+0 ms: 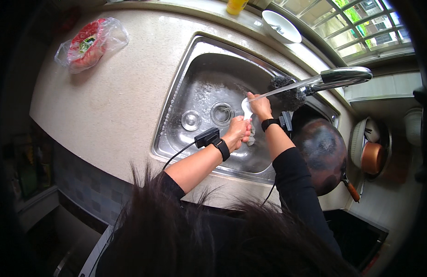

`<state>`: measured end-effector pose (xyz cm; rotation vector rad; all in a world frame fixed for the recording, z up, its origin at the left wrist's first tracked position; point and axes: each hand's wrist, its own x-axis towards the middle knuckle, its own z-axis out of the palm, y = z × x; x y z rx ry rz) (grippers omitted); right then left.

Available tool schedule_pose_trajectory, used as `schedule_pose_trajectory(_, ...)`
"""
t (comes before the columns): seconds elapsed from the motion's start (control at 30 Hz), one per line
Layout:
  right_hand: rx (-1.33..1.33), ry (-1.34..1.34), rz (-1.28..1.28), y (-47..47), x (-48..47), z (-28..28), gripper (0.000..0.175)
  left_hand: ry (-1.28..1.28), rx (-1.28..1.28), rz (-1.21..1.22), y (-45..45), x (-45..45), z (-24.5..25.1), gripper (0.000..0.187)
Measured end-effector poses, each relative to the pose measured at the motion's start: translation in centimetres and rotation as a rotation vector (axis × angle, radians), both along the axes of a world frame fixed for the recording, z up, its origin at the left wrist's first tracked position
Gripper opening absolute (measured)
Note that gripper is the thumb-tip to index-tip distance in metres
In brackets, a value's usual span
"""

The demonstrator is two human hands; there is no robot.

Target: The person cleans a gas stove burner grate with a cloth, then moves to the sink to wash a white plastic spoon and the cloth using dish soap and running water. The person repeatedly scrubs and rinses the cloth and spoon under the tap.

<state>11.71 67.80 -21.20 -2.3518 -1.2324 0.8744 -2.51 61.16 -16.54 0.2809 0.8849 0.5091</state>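
Over the stainless steel sink (199,74), my left hand (238,130) grips the handle of a white spoon (246,106). My right hand (261,105) is at the spoon's bowl, its thumb up along the rim and its other fingers partly hidden. Water from the chrome faucet (345,74) streams down across the right hand onto the spoon. A pale crumpled thing, perhaps a cloth (251,137), shows beneath the hands. To the left of them are the round drain (223,113) and a metal drain strainer (191,120).
A dark wok (319,155) lies bottom up right of the basin. Dark fuzzy scrubbers (286,91) sit by the faucet base. A white bowl (281,27) and yellow container (237,6) stand on the sill. A red bowl in plastic (90,45) is on the counter (120,97).
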Motion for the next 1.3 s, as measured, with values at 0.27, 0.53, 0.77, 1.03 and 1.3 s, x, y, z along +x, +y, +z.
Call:
schedule_pose_trajectory(0.27, -0.026, 0.628, 0.075, -1.2, 0.2, 0.3, 0.021, -0.227, -0.183, -0.037, -0.4, -0.7, -0.4, 0.014)
schedule_pose_trajectory(0.53, -0.002, 0.047, 0.044, -0.7, -1.7, 1.2, 0.036, 0.117, 0.101, -0.18, 0.5, -0.8, -1.6, 0.018)
schedule_pose_trajectory(0.77, 0.144, 0.974, -0.404, -1.5, -3.3, 0.9, 0.04, 0.58, 0.515, -0.159, 0.1, -1.3, -3.9, 0.034)
schedule_pose_trajectory(1.03, 0.154, 1.132, -0.469, -1.3, -3.2, 0.5, 0.017, 0.24, 0.261, -0.198, 0.1, -1.9, -3.8, 0.013)
schedule_pose_trajectory(1.3, 0.188, 0.908, -0.528, -1.8, -3.8, 1.0, 0.022, 0.043, 0.149, -0.076, 1.1, -1.0, -4.1, 0.033)
